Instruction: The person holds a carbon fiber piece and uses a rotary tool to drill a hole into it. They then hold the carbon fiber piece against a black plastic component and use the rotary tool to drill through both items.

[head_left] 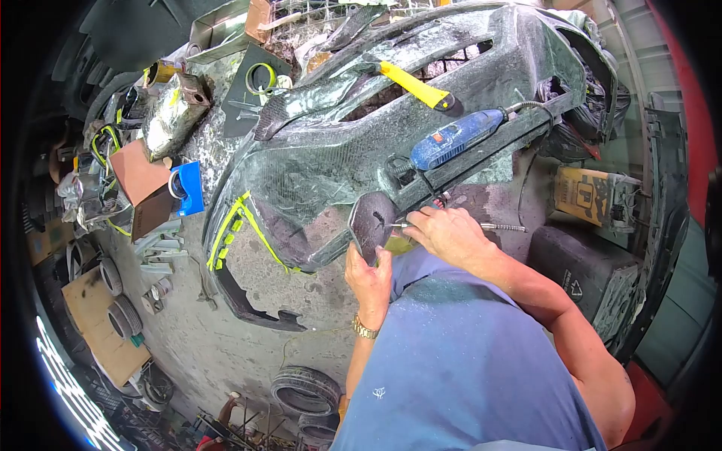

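Observation:
My left hand (pixel 367 279), with a gold watch on its wrist, grips the lower end of a small dark panel piece (pixel 374 218) with a woven, carbon-like look. In my right hand (pixel 445 234) is a slim metal rotary handpiece (pixel 502 227), fingers closed around it. Its thin tip meets or nearly meets the right side of the piece, by a dark slot or mark. Both hands are at the near edge of a large dusty car bumper (pixel 316 169). A blue rotary tool body (pixel 459 140) rests on the bumper, a flexible shaft leaving its right end.
A yellow-handled tool (pixel 415 84) lies on the bumper. Yellow-green tape (pixel 226 233) edges its left opening. Cardboard (pixel 141 169), a blue tape holder (pixel 192 188) and tape rolls sit left. Tyres (pixel 306 389) stand below; a dark case (pixel 583 270) and box (pixel 594 197) stand right.

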A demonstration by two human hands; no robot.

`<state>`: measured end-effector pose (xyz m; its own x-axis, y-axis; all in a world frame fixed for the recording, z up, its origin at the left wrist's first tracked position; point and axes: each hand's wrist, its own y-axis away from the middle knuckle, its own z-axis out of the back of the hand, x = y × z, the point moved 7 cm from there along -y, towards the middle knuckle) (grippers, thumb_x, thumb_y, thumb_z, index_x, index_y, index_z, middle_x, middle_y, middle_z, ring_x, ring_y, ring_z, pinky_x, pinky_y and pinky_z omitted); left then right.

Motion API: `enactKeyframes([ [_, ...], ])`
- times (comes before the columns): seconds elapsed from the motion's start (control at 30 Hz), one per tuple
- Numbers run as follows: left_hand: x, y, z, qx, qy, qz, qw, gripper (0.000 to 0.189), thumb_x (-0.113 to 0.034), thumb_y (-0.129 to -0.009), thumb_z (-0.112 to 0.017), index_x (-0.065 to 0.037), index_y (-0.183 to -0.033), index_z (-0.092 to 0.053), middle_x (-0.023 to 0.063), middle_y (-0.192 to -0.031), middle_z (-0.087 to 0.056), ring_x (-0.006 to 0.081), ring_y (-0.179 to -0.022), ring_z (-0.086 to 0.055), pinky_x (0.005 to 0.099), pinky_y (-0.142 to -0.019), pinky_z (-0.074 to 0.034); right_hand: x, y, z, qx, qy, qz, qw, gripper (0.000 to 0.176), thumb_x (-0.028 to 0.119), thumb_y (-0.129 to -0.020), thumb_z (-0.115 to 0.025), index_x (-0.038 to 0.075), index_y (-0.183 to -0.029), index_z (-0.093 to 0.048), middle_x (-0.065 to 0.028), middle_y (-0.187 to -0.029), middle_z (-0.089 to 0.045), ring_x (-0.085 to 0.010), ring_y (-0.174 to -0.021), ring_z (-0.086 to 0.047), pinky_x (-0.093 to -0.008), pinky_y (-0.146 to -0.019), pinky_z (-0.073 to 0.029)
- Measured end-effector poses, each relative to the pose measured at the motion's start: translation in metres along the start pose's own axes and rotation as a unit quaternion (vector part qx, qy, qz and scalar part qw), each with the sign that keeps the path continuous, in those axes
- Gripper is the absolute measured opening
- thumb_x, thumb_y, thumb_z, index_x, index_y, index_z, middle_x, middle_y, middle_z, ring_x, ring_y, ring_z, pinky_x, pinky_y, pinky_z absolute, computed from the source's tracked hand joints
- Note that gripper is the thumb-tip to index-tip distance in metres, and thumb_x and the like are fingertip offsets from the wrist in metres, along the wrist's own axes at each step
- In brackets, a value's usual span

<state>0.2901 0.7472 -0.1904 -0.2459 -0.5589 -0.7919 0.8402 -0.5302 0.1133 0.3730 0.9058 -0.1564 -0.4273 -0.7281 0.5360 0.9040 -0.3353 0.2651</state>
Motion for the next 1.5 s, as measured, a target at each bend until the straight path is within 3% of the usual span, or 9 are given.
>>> enactKeyframes([
  [0.23,-0.009,0.001,0.001,-0.008,-0.054,-0.031,0.998,0.037,-0.009,-0.080,-0.065,0.010,-0.110,-0.055,0.0257,-0.089,-0.061,0.0455,-0.080,-0.060,0.0499,-0.069,-0.047,0.001,-0.003,0.002,-0.007,0.017,-0.011,1.000,0.024,0.031,-0.092,-0.061,0.007,-0.094,-0.063,-0.0113,-0.081,-0.067,-0.0324,-0.072,-0.069,-0.0432,-0.060,-0.056],
  [0.63,-0.002,0.002,0.000,-0.003,-0.034,-0.007,0.999,0.037,-0.011,-0.080,-0.065,0.009,-0.109,-0.055,0.0262,-0.090,-0.060,0.0454,-0.081,-0.059,0.0494,-0.070,-0.047,0.002,-0.003,-0.003,0.026,0.035,-0.031,0.999,0.026,0.032,-0.092,-0.061,0.006,-0.095,-0.063,-0.0111,-0.081,-0.067,-0.0322,-0.073,-0.069,-0.0424,-0.061,-0.057],
  [0.73,-0.004,0.001,0.000,-0.007,-0.030,-0.006,1.000,0.034,-0.010,-0.080,-0.065,0.008,-0.107,-0.056,0.0253,-0.089,-0.061,0.0445,-0.080,-0.060,0.0485,-0.070,-0.048,0.007,-0.001,0.001,0.001,0.012,0.000,1.000,0.025,0.031,-0.093,-0.061,0.006,-0.095,-0.063,-0.0116,-0.082,-0.067,-0.0333,-0.074,-0.069,-0.0434,-0.062,-0.056],
  [0.8,0.001,0.000,0.000,-0.006,0.026,0.032,0.999,0.032,-0.010,-0.080,-0.065,0.007,-0.105,-0.057,0.0239,-0.087,-0.062,0.0434,-0.078,-0.061,0.0476,-0.069,-0.048,0.002,-0.003,0.007,0.030,0.007,-0.033,0.999,0.032,0.035,-0.095,-0.057,0.004,-0.090,-0.064,-0.0132,-0.085,-0.068,-0.0323,-0.075,-0.070,-0.0444,-0.065,-0.056],
  [1.13,0.002,0.000,0.000,-0.006,0.016,0.018,1.000,0.033,-0.009,-0.080,-0.064,0.008,-0.108,-0.057,0.0252,-0.089,-0.064,0.0440,-0.079,-0.062,0.0473,-0.070,-0.049,0.008,-0.002,-0.002,0.025,0.008,-0.020,0.999,0.030,0.035,-0.094,-0.058,0.006,-0.090,-0.064,-0.0128,-0.084,-0.068,-0.0314,-0.077,-0.070,-0.0429,-0.065,-0.057],
  [1.2,0.002,0.000,0.000,-0.010,0.017,0.018,1.000,0.035,-0.010,-0.080,-0.065,0.009,-0.109,-0.057,0.0261,-0.089,-0.063,0.0444,-0.079,-0.062,0.0476,-0.070,-0.049,0.006,-0.003,-0.003,0.012,0.019,-0.024,0.999,0.024,0.031,-0.093,-0.061,0.008,-0.095,-0.063,-0.0112,-0.081,-0.067,-0.0319,-0.072,-0.069,-0.0424,-0.060,-0.056],
  [1.5,0.006,0.001,-0.001,0.003,0.028,0.032,0.999,0.033,-0.010,-0.080,-0.065,0.006,-0.107,-0.057,0.0247,-0.088,-0.063,0.0436,-0.078,-0.062,0.0473,-0.070,-0.049,0.009,0.000,-0.006,-0.008,0.019,-0.002,1.000,0.024,0.032,-0.093,-0.060,0.008,-0.094,-0.063,-0.0110,-0.080,-0.067,-0.0312,-0.070,-0.069,-0.0419,-0.058,-0.056],
])
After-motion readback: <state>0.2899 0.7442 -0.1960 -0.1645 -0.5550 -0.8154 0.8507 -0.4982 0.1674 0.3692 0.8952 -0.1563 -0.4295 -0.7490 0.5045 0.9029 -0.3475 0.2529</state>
